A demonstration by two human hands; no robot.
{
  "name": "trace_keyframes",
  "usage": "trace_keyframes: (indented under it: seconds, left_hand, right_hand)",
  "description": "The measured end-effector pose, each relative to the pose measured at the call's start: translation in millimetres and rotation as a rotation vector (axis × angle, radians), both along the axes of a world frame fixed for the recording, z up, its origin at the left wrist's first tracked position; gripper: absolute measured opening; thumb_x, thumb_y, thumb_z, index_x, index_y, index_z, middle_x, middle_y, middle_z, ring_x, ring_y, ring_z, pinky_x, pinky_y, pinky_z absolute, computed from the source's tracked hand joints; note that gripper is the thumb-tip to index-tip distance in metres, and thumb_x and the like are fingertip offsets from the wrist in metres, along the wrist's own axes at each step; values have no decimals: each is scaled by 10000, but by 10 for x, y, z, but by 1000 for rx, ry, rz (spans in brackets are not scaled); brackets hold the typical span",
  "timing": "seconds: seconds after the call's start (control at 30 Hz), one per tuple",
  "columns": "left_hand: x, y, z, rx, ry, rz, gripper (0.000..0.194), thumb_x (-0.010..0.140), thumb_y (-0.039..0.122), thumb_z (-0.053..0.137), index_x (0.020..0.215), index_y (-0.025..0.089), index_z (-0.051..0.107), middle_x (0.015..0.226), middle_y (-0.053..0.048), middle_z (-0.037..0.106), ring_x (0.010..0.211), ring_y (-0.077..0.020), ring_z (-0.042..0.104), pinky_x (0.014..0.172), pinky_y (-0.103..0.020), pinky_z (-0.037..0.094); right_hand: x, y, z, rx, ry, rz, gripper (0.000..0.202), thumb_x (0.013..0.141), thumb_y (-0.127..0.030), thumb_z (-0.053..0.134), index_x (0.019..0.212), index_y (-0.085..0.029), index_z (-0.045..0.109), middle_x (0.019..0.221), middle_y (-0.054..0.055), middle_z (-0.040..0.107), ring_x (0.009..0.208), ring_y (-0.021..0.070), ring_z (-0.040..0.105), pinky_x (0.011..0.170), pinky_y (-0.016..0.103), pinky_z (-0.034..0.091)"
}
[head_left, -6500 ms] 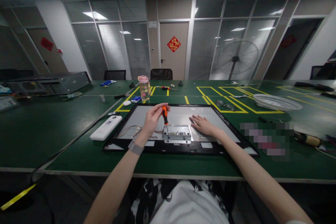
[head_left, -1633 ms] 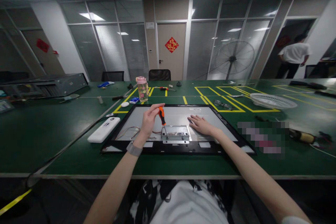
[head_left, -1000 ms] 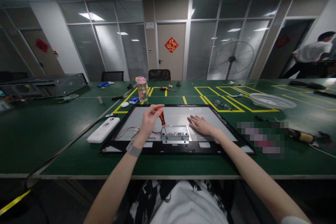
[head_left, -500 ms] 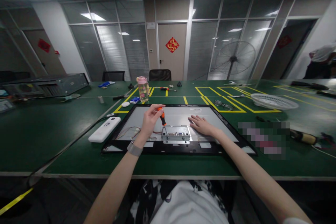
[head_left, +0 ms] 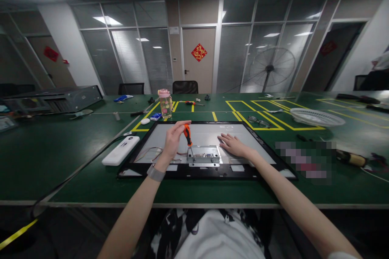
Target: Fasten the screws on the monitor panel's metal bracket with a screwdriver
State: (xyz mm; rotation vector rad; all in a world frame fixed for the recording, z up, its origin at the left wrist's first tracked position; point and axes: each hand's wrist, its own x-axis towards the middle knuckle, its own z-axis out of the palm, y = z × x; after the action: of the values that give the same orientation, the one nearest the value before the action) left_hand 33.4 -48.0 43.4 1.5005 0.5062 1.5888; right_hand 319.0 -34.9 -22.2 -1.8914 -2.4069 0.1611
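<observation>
My left hand has its fingers at the top of an orange and black screwdriver. The screwdriver stands nearly upright, its shaft reaching down to the left end of a metal bracket. That bracket, with a circuit board and connectors in it, sits on the silver back of a black-framed display panel. Flat on the panel, right of the bracket, rests my right hand, fingers spread and holding nothing. Thin wires lie on the panel to the left of the bracket.
A white power bank lies beside the panel's left edge. Behind the panel are a pink-lidded bottle, another screwdriver and glasses. A white basket stands to the right, a computer case far left.
The fingers of my left hand have straightened and loosened a little around the screwdriver handle. The screwdriver stays at the bracket's left end. My right hand has not moved.
</observation>
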Motion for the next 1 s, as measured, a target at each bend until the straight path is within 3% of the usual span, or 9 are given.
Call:
trace_keyframes:
  seconds: [0.1,0.3,0.47,0.7,0.9,1.0]
  left_hand:
    - [0,3,5,-40,-23,-37,262,796,325,610,956,155,730,933,-77,692,861,-187,625,798,-281,463]
    - [-15,15,-9,55,114,106,201,764,341,684,883,183,723,737,-9,606,658,-126,526,642,-226,426]
    - [-9,-13,13,74,145,124,204,736,340,722,867,183,710,741,0,585,671,-125,534,657,-227,427]
    - [29,3,6,-30,4,-49,251,818,345,598,973,173,696,853,-50,665,802,-169,618,760,-279,471]
    - [7,61,-63,36,78,88,225,784,367,687,919,189,718,783,-15,637,710,-129,576,690,-234,451]
    - [12,43,-40,17,61,4,253,818,376,652,991,199,707,809,-21,641,754,-140,590,721,-244,455]
  right_hand:
    - [1,-1,-1,0,3,2,619,932,-513,226,1471,-218,308,1554,92,245,1423,325,191,1111,543,183]
    - [2,7,-16,5,0,1,616,933,-496,228,1471,-205,308,1554,107,239,1418,346,197,1090,581,202]
    - [24,32,-36,-1,-1,3,617,932,-507,223,1473,-221,300,1557,102,230,1420,342,191,1086,585,206]
    - [15,12,-12,-8,-1,0,618,936,-508,225,1478,-217,292,1559,101,223,1422,343,186,1091,581,202]
    - [4,-2,6,-14,-4,-2,625,936,-510,220,1479,-208,288,1560,100,221,1422,341,186,1098,574,196]
    - [-1,-1,7,-15,-2,0,633,935,-509,217,1480,-194,287,1560,107,218,1421,348,184,1095,582,196]
